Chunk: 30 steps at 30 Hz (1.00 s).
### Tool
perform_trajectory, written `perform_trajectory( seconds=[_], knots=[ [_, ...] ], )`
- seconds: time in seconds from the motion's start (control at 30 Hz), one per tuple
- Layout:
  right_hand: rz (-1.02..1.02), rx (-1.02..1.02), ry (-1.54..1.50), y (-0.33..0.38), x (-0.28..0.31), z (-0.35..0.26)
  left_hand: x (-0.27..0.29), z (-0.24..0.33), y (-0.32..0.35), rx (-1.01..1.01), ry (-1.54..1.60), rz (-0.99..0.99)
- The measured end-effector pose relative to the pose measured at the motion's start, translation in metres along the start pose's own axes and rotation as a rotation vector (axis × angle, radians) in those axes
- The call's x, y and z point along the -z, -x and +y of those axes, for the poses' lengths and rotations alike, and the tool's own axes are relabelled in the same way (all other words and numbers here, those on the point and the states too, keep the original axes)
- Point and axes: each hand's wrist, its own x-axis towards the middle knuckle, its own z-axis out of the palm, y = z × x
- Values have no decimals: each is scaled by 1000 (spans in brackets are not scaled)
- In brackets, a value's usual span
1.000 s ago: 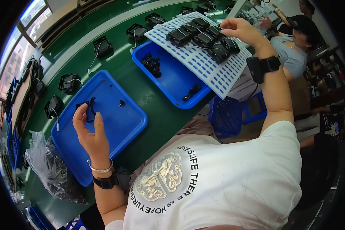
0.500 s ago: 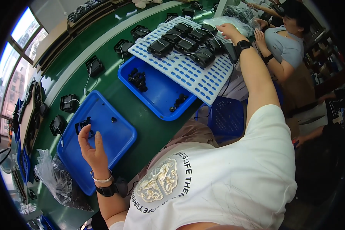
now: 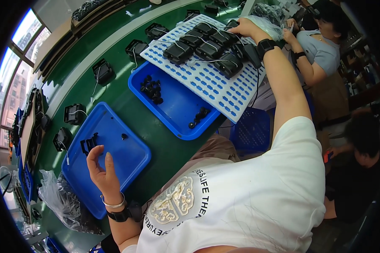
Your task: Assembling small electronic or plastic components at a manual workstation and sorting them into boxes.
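Observation:
My left hand hovers over the near blue tray, its fingers curved and apart, with nothing in them. Just beyond its fingertips lies a black plastic bracket, and a small black knob-like part is to the right of that. My right hand is stretched to the far end of a white perforated board. Its fingers close on the edge of a black box with a white cable. Several similar black boxes lie on the board around it.
Under the board sits a second blue tray with small black round parts. More cabled boxes line the green table. A clear plastic bag lies at the left. A co-worker works at the right.
My right hand has lowered from above the board onto the far black box, its fingers closing there. The board has shifted slightly. My left hand stays nearly in place.

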Motion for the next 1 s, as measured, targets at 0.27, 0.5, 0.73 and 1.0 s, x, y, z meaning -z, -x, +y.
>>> perform_trajectory(
  seconds=[0.27, 0.5, 0.73, 1.0],
  knots=[
    [378, -2, -710, 17, 23, 18, -2, -4, 0, -6, 72, 23],
    [521, -269, -1535, 76, 11, 37, -3, 0, 3, -27, 81, 28],
    [558, -251, -1615, 99, -28, 15, -6, -3, 3, -29, 97, 8],
    [468, -113, -1686, 84, -37, 12, -8, -6, 1, -31, 67, 20]
  ],
)
